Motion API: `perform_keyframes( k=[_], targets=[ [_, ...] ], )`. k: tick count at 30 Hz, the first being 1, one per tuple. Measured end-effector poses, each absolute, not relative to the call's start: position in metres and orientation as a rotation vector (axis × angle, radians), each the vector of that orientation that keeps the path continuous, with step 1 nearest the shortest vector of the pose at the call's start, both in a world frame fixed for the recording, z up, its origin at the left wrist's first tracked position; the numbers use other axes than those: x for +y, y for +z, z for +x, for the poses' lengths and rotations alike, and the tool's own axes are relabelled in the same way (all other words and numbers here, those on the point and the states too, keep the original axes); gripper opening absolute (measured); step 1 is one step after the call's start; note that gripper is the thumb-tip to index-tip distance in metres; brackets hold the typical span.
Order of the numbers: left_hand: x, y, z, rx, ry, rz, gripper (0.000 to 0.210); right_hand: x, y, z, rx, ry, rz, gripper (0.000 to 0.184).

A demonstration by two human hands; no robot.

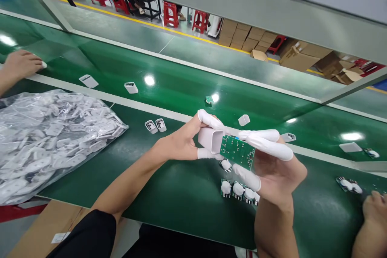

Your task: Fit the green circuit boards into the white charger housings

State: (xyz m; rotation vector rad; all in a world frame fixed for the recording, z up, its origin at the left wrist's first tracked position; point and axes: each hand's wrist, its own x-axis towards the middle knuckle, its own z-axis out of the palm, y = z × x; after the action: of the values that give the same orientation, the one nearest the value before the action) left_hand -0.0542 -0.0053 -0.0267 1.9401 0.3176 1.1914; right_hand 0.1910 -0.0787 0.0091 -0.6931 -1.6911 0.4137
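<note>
My left hand [184, 139], with white finger cots, grips a white plastic housing [208, 140] whose open end faces right. Between the covered fingers of my right hand [269, 165] is a green circuit board [237, 151], solder side towards me. The board's left edge is at the housing's mouth; whether it has entered cannot be made out. Below my hands, several circuit boards with white round tops [238, 189] sit in a row on the green bench [175, 205]. Another such board [225, 165] lies just under the held one, partly hidden.
A clear bag of white plastic parts [60, 137] covers the left side. Two white housings [151, 126] stand beside it. Loose housings [131, 87] and a small board [209, 99] lie on the green belt [175, 88]. Other people's hands appear at left [21, 64] and right [375, 209].
</note>
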Motion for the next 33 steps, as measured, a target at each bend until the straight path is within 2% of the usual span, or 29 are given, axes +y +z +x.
perform_keyframes(
  k=[9, 22, 33],
  targets=[
    [-0.009, -0.02, -0.053, 0.238, 1.2, 1.912, 0.062, -0.078, 0.017, 0.179, -1.781, 0.443, -0.643, 0.077],
    [-0.009, -0.014, -0.052, 0.232, 1.242, 1.899, 0.053, -0.077, 0.016, 0.18, -1.766, 0.412, -0.664, 0.074],
    [-0.007, -0.019, -0.054, 0.247, 1.227, 1.942, 0.059, -0.075, 0.019, 0.181, -1.825, 0.441, -0.66, 0.078]
  ],
)
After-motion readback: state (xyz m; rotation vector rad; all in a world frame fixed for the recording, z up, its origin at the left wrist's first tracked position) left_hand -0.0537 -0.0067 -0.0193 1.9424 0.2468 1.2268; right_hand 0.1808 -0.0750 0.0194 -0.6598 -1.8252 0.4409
